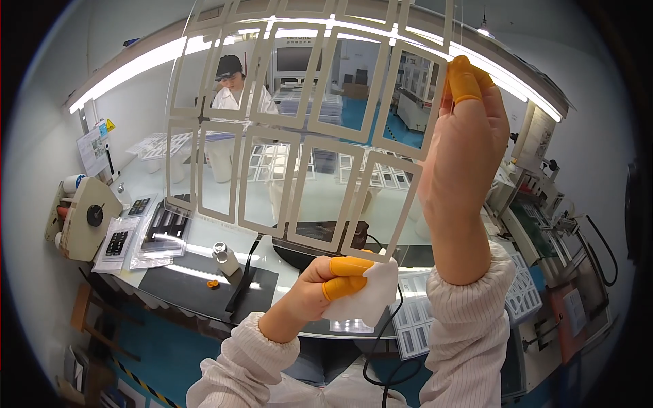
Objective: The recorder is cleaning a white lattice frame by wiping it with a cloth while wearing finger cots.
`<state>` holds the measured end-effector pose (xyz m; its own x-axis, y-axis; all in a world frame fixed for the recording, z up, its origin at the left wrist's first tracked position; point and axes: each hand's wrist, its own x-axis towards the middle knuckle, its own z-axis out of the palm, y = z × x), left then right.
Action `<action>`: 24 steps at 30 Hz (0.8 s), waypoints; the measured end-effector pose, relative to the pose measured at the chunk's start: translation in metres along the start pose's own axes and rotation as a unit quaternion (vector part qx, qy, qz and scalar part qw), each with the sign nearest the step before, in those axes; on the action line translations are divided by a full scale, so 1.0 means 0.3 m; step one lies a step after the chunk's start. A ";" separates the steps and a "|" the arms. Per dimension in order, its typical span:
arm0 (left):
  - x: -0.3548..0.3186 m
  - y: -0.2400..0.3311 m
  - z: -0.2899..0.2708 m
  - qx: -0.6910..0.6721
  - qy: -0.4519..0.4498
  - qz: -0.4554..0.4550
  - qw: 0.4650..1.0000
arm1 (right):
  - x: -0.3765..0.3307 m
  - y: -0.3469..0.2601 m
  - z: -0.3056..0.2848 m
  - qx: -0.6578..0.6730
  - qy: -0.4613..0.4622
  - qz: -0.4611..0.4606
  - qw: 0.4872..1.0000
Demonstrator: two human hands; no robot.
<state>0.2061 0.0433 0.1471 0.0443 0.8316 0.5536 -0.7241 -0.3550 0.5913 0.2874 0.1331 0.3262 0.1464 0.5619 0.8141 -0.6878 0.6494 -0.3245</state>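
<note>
A large clear sheet (333, 143) printed with rows of pale grey rectangular outlines is held up in front of me, tilted. My right hand (469, 132), raised high, pinches its right edge between fingers in orange finger cots. Lower down, my left hand (326, 287) is closed on a white wiping cloth (371, 294), just under the sheet's bottom edge. Orange cots cover the thumb and a finger of that hand as well. Whether the cloth touches the sheet, I cannot tell.
Below is a glass-topped table with a clear bottle (225, 258), loose orange finger cots (213, 283) and bagged dark panels (163, 234). Printed sheets (413, 316) lie at the right, beside a machine (544, 224). A black cable hangs nearby. Across the table sits a person (238, 88) in white.
</note>
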 end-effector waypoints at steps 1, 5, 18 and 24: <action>-0.002 -0.001 0.000 0.001 -0.002 -0.003 1.000 | 0.002 0.001 0.000 0.006 0.014 -0.005 1.000; -0.019 0.016 0.002 0.025 0.007 -0.011 1.000 | -0.001 0.004 0.003 0.026 0.014 0.009 1.000; -0.059 0.035 -0.023 0.034 0.056 -0.003 0.998 | 0.051 -0.041 -0.083 0.002 0.063 0.080 0.995; -0.063 0.070 -0.010 0.045 0.100 0.022 0.994 | 0.075 -0.054 -0.130 -0.027 0.086 0.108 0.990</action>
<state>0.1880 0.0214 0.1472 -0.1311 0.8795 0.4575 -0.6581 -0.4224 0.6233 0.3297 0.1551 0.3311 0.1232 0.7666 0.6302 -0.6784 0.5286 -0.5102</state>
